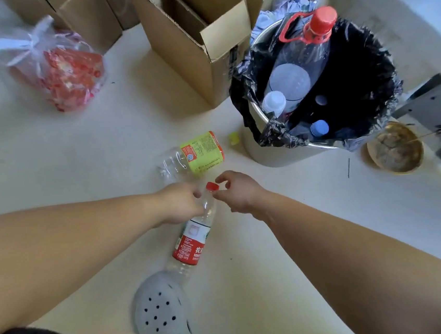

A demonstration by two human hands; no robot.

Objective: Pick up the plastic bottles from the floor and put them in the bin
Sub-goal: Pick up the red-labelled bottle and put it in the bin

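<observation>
- On the pale floor (50, 163), upper left: a clear plastic bag (59, 72) with red contents, knotted at the top.
- Behind and right of the bag: several brown cardboard boxes (195, 41), the nearest with flaps open, standing just beside the bin.
- Bin (280, 149): round, metal rim, black liner (246, 82) draped over the edge. Already holds a large clear bottle with red cap and handle (306, 40) leaning up out of it, plus smaller bottles showing white and blue caps.
- Right of bin: a round brass-coloured dish (394, 148) on the floor, with dark grey equipment (437, 114) above it.
- Small yellow-green scrap (234, 138) lies between the bin and the floor bottle.
- Green-label bottle (193, 156): clear, crumpled, on its side on the floor, left of the bin, just beyond the hands. Nothing lies between it and the bin but the scrap.
- Red-label bottle (194, 237): clear, red cap, white and red label with printed text; tilted, cap end toward the bin, base above a grey perforated clog (161, 317).
- Left hand (182, 206): fingers wrapped around the bottle's neck and shoulder, gripping it.
- Right hand (238, 192): fingers curled, thumb and forefinger pinched close at the red cap; actual contact cannot be told.
</observation>
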